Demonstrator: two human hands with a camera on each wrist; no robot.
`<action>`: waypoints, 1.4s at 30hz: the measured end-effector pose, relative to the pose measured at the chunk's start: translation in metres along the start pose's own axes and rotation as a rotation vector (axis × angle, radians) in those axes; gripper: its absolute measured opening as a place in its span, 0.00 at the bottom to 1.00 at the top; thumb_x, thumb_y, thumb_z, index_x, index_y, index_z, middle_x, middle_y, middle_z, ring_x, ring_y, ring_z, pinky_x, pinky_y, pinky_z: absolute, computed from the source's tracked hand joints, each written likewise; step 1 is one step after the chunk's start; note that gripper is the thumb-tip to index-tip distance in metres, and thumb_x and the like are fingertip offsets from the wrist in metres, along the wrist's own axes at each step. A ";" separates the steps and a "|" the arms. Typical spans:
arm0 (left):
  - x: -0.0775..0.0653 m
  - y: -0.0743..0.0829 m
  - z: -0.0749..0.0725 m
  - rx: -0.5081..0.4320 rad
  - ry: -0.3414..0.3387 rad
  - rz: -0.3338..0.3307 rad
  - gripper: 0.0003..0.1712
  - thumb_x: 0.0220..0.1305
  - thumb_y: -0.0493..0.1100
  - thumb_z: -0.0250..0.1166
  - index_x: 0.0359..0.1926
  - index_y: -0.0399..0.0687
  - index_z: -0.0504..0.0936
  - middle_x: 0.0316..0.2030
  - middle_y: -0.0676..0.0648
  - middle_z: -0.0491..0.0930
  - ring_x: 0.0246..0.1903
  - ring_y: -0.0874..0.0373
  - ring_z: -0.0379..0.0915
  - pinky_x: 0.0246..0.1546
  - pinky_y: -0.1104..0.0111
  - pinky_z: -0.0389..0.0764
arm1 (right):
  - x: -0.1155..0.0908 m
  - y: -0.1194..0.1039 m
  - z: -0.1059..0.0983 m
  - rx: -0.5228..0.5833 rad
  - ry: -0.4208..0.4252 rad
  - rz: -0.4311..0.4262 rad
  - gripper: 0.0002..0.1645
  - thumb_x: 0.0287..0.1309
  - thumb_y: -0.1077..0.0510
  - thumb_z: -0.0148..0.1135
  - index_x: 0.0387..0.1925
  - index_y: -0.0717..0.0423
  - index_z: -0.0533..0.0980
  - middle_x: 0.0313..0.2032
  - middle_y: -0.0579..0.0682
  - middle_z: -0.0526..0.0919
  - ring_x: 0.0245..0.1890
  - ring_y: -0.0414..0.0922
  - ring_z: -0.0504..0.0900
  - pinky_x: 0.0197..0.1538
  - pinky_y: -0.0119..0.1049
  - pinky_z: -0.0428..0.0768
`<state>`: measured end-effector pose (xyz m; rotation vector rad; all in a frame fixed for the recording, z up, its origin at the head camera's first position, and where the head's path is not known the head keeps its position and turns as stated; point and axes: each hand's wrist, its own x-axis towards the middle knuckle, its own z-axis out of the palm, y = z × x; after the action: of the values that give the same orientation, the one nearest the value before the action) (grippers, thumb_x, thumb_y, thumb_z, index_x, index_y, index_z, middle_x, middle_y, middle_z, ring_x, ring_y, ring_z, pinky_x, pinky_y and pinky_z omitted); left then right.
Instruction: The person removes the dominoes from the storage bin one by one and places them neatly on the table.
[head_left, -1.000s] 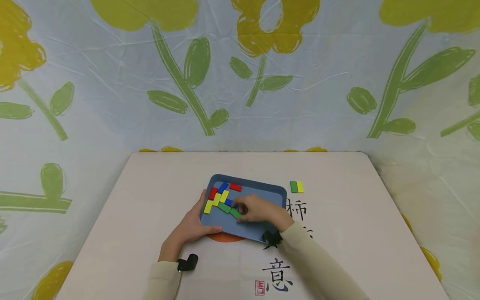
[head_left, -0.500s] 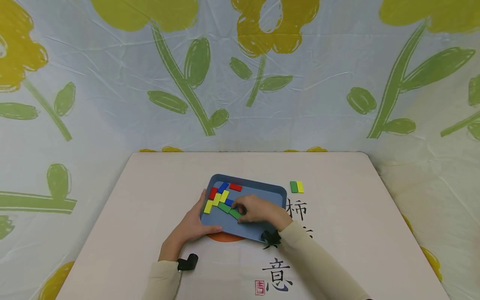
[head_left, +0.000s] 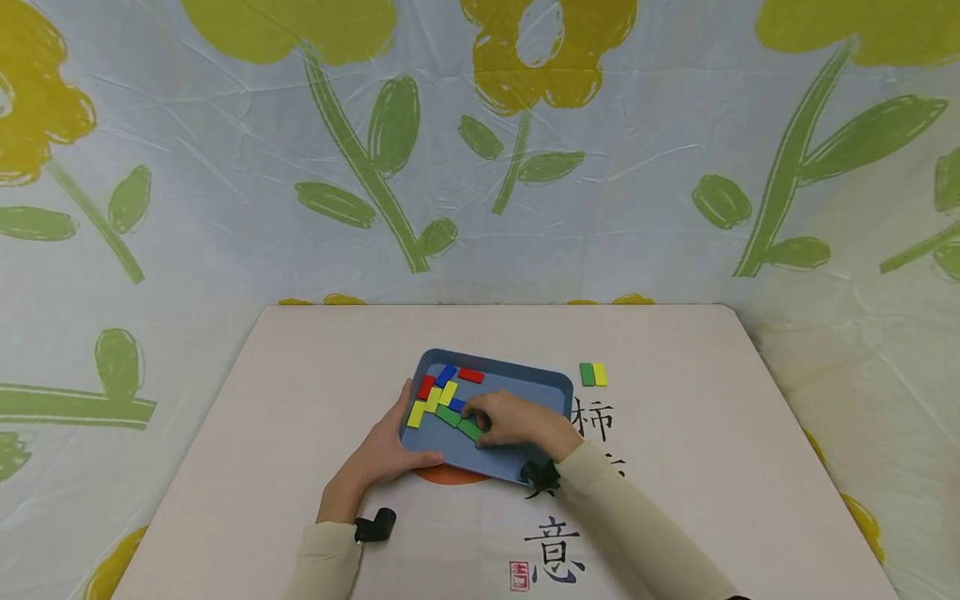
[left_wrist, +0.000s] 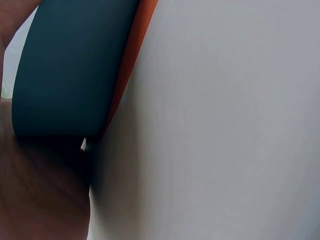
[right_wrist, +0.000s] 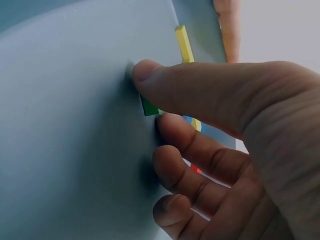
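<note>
Flowered sheeting (head_left: 645,183) stands behind and on both sides of a pale table (head_left: 315,392), over which the right hand (head_left: 513,419) pinches the end of a green block (head_left: 471,429) between thumb and forefinger, inside a blue tray (head_left: 525,385). That block meets a second green block (head_left: 447,416) end to end, and a blue block (head_left: 458,405) lies just beyond, near the forefinger. The left hand (head_left: 386,450) grips the tray's left end, fingers along the outer side, thumb along the near edge. Between the hands, a row of yellow blocks (head_left: 433,399) steps up towards a red block (head_left: 426,387) near the left wall; another red block (head_left: 471,375) lies near the far wall. Most of the tray's open floor is to the right of the blocks, up to the raised rim, though the right wrist crosses the near right part. Outside the far right corner, a green strip (head_left: 587,374) and a yellow strip (head_left: 600,374) lie side by side. From the left wrist, the tray's side wall shows above an orange patch (left_wrist: 131,60); from the right wrist, curled fingertips (right_wrist: 170,160) show below the thumb, hidden from above.
</note>
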<state>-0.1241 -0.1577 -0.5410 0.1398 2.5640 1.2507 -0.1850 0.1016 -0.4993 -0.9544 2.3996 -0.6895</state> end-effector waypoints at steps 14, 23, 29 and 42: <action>-0.001 0.000 0.001 -0.006 0.000 0.000 0.78 0.45 0.67 0.80 0.83 0.66 0.34 0.82 0.51 0.47 0.78 0.44 0.52 0.74 0.38 0.60 | -0.006 0.000 -0.002 -0.013 0.023 0.029 0.26 0.58 0.54 0.76 0.57 0.53 0.79 0.43 0.45 0.80 0.42 0.42 0.75 0.48 0.34 0.80; -0.001 0.000 0.002 0.009 0.001 -0.009 0.78 0.45 0.69 0.79 0.83 0.64 0.34 0.82 0.48 0.50 0.76 0.42 0.56 0.72 0.37 0.62 | -0.015 -0.001 -0.019 0.065 0.083 0.071 0.26 0.59 0.56 0.75 0.58 0.53 0.78 0.52 0.51 0.79 0.46 0.45 0.74 0.51 0.41 0.80; -0.002 0.002 0.001 0.009 0.000 -0.014 0.78 0.45 0.70 0.78 0.83 0.63 0.34 0.82 0.47 0.49 0.77 0.41 0.54 0.73 0.37 0.61 | -0.020 0.004 -0.030 0.067 0.125 0.090 0.26 0.58 0.57 0.75 0.58 0.52 0.79 0.55 0.52 0.77 0.50 0.46 0.77 0.53 0.42 0.83; -0.003 0.002 0.000 -0.003 -0.003 0.001 0.78 0.46 0.68 0.78 0.84 0.62 0.34 0.82 0.47 0.48 0.77 0.42 0.54 0.72 0.37 0.61 | -0.037 0.020 -0.055 0.065 0.226 0.082 0.28 0.58 0.58 0.75 0.58 0.56 0.77 0.56 0.55 0.79 0.53 0.52 0.80 0.57 0.47 0.82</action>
<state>-0.1214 -0.1571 -0.5386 0.1426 2.5596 1.2543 -0.2023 0.1563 -0.4601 -0.7828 2.5764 -0.8803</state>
